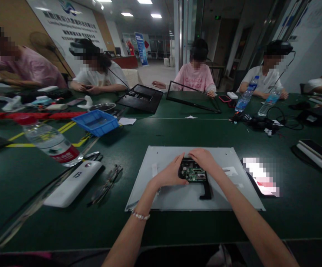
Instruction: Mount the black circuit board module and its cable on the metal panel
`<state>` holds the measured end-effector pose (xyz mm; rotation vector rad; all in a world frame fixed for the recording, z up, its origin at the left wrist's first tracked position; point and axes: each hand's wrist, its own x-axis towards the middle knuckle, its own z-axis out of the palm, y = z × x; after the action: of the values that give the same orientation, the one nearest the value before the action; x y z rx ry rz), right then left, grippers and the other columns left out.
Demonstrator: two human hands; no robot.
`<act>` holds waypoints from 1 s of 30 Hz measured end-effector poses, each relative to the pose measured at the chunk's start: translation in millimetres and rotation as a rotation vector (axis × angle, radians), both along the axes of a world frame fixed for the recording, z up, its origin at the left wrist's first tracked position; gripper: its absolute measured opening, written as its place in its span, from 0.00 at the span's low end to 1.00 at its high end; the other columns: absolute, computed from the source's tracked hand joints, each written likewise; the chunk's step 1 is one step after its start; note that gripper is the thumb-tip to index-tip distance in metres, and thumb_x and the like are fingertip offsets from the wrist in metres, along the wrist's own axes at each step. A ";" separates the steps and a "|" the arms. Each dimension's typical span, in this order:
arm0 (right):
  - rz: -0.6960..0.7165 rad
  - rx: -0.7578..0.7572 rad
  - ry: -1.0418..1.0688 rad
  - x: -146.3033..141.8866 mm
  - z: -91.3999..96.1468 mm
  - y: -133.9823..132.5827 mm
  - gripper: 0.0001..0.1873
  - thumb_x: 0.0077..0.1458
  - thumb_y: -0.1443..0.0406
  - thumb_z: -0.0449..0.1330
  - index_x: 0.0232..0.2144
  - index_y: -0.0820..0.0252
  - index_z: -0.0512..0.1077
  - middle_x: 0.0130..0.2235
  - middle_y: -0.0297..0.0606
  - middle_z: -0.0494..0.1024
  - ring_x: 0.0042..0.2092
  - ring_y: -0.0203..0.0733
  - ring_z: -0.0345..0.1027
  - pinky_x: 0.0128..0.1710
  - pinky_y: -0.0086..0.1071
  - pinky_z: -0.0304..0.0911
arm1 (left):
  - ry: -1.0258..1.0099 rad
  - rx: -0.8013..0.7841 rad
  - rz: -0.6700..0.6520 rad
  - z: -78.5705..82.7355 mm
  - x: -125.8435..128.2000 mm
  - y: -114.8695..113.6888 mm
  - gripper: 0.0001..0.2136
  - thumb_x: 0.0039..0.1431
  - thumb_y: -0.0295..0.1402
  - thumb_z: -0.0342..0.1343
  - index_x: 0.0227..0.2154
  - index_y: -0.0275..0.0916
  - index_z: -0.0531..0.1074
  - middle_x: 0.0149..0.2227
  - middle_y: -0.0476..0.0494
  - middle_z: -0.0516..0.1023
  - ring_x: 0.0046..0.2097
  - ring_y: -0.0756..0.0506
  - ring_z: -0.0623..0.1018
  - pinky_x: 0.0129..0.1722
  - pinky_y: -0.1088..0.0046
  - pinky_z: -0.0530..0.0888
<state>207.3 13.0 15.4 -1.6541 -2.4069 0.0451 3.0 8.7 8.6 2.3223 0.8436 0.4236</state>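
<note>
A green circuit board sits in a black plastic housing over the middle of a flat grey metal panel, which lies on the table in front of me. A black arm of the housing sticks out toward me. My left hand grips the housing's left side, thumb near its lower edge and fingers toward the top. Curled over its top right edge, my right hand holds it too, the fingertips partly hidden behind it. Whether the housing touches the panel I cannot tell.
A lit phone lies right of the panel. Glasses, a white power bank and a water bottle are at left. Beyond stand a blue basket and a black frame held by a person opposite.
</note>
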 end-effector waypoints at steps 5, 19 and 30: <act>0.034 -0.024 0.016 -9.0 -3.0 -5.4 0.13 0.61 0.67 0.48 0.36 0.61 0.74 0.39 0.44 0.76 0.45 0.43 0.68 0.44 0.31 0.59 | 0.002 0.002 -0.001 -2.2 -0.5 0.2 0.51 0.41 0.38 0.62 0.63 0.38 0.35 0.65 0.30 0.45 0.64 0.33 0.50 0.61 0.51 0.54; 0.014 -0.020 0.171 2.1 -1.3 -9.3 0.14 0.60 0.65 0.50 0.44 0.64 0.71 0.46 0.45 0.74 0.49 0.41 0.65 0.50 0.32 0.58 | 0.034 -0.011 -0.009 1.2 1.0 -0.7 0.53 0.41 0.38 0.64 0.63 0.36 0.33 0.65 0.31 0.41 0.65 0.35 0.49 0.63 0.56 0.53; -0.108 0.001 0.277 89.5 -31.9 -107.1 0.16 0.58 0.62 0.53 0.47 0.59 0.70 0.49 0.42 0.73 0.50 0.45 0.66 0.50 0.40 0.62 | 0.049 0.149 -0.047 28.3 17.8 -20.7 0.41 0.51 0.38 0.60 0.63 0.44 0.42 0.66 0.41 0.44 0.65 0.40 0.50 0.63 0.59 0.54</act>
<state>296.8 -94.1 -16.5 -1.6532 -2.1110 0.2384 20.8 -12.0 36.9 2.4937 0.8029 0.4237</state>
